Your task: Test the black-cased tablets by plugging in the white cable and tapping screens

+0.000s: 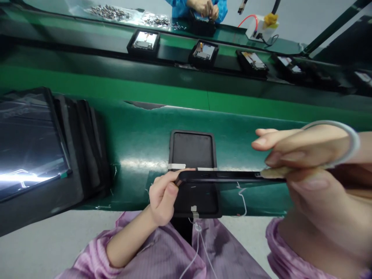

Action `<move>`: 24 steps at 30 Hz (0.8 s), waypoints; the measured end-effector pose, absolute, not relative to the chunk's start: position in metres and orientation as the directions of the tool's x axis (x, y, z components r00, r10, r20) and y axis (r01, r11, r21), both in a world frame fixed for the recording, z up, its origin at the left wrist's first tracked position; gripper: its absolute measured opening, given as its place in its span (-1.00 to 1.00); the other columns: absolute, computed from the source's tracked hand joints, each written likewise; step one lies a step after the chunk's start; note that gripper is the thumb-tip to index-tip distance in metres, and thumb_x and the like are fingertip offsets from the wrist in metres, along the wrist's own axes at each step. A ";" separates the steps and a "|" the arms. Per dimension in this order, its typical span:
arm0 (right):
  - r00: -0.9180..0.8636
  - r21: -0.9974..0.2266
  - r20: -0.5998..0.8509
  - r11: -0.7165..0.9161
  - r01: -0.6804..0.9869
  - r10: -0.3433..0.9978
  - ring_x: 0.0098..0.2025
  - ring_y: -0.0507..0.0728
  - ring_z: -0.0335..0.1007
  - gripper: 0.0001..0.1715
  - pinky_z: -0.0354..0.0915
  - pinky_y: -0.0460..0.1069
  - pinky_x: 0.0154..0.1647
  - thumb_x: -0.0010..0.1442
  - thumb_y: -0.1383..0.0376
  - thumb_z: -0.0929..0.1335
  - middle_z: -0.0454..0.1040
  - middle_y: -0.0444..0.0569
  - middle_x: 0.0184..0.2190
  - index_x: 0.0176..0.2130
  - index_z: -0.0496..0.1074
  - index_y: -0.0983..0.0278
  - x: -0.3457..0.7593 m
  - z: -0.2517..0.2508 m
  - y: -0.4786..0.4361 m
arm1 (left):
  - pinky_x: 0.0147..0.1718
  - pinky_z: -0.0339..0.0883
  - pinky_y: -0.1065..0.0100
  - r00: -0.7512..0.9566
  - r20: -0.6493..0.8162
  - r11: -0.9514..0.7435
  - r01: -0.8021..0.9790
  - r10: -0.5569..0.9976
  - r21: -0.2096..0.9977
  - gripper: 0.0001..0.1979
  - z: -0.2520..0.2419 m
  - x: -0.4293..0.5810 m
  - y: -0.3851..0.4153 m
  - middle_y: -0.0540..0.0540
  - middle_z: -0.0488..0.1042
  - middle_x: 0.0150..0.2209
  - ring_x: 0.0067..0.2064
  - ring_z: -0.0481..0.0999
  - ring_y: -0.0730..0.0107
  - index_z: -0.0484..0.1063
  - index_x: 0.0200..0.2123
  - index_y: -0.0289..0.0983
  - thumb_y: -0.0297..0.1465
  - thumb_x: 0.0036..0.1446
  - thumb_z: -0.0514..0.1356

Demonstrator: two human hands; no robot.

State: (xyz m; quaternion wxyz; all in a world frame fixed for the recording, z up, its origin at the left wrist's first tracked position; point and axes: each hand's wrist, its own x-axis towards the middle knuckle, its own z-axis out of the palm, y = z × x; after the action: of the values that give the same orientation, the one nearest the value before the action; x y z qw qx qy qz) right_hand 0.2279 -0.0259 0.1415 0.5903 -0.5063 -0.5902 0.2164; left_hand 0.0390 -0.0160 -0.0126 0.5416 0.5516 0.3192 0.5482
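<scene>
A thin black tablet [216,176] is held up edge-on above the bench, its narrow side with small slots facing me. My left hand [164,197] is closed around its left end, thumb and fingers on opposite faces. Near the right end, my right hand [308,166] pinches a cable plug [274,172] wrapped in beige tape. The plug's metal tip meets the tablet's edge; how deep it sits I cannot tell. A pale cable [353,139] loops back over the right hand. Below the tablet lies a black padded tray [192,149], partly covered by it.
A stack of black trays [84,143] with a glossy screen [29,139] on top stands at left. Beyond, a line carries several black holders [203,54] with opened devices. Across it are a co-worker's hands [205,7], bags of small parts [109,12] and a power strip [261,29].
</scene>
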 end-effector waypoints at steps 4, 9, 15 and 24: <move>0.123 -0.859 0.476 0.430 0.279 0.871 -0.22 0.16 0.48 -0.94 0.43 0.14 0.02 0.18 0.22 0.48 0.52 -0.16 -0.38 -0.26 0.57 0.10 0.230 0.135 -0.021 | -0.42 0.49 0.24 0.200 0.245 -0.194 -0.245 0.949 0.950 -0.48 -0.013 0.040 -0.015 -0.16 0.60 -0.36 -0.38 0.59 0.19 0.57 -0.13 -0.23 0.03 0.28 0.01; 0.070 -0.863 0.486 0.464 0.200 0.871 -0.26 0.15 0.46 -0.94 0.45 0.11 -0.11 0.19 0.24 0.48 0.53 -0.12 -0.41 -0.29 0.57 0.17 0.234 0.128 -0.017 | -0.41 0.49 0.23 0.191 0.220 -0.166 -0.265 0.957 0.950 -0.44 -0.013 0.041 -0.016 -0.18 0.59 -0.38 -0.38 0.59 0.18 0.57 -0.14 -0.27 0.05 0.27 0.02; 0.058 -0.858 0.479 0.453 0.242 0.876 -0.26 0.14 0.47 -0.92 0.46 0.09 -0.21 0.21 0.22 0.47 0.56 -0.12 -0.40 -0.29 0.57 0.18 0.238 0.128 -0.015 | -0.39 0.50 0.24 0.168 0.227 -0.177 -0.267 0.959 0.947 -0.50 -0.013 0.040 -0.014 -0.12 0.58 -0.44 -0.39 0.59 0.20 0.58 -0.16 -0.23 0.03 0.26 0.06; 0.152 -0.829 0.508 0.435 0.351 0.848 -0.34 0.14 0.43 -0.86 0.44 0.09 -0.22 0.16 0.16 0.49 0.52 -0.16 -0.48 -0.36 0.54 0.14 0.230 0.128 -0.024 | -0.32 0.52 0.17 0.204 0.223 -0.158 -0.292 0.953 0.943 -0.53 -0.007 0.041 -0.017 -0.24 0.61 -0.20 -0.30 0.61 0.11 0.58 -0.16 -0.25 -0.02 0.29 0.04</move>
State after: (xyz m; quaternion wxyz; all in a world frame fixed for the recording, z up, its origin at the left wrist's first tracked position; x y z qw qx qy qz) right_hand 0.2297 -0.0241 0.1281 0.5820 -0.4869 -0.6153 0.2134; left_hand 0.0409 -0.0174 -0.0072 0.5684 0.5280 0.3130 0.5479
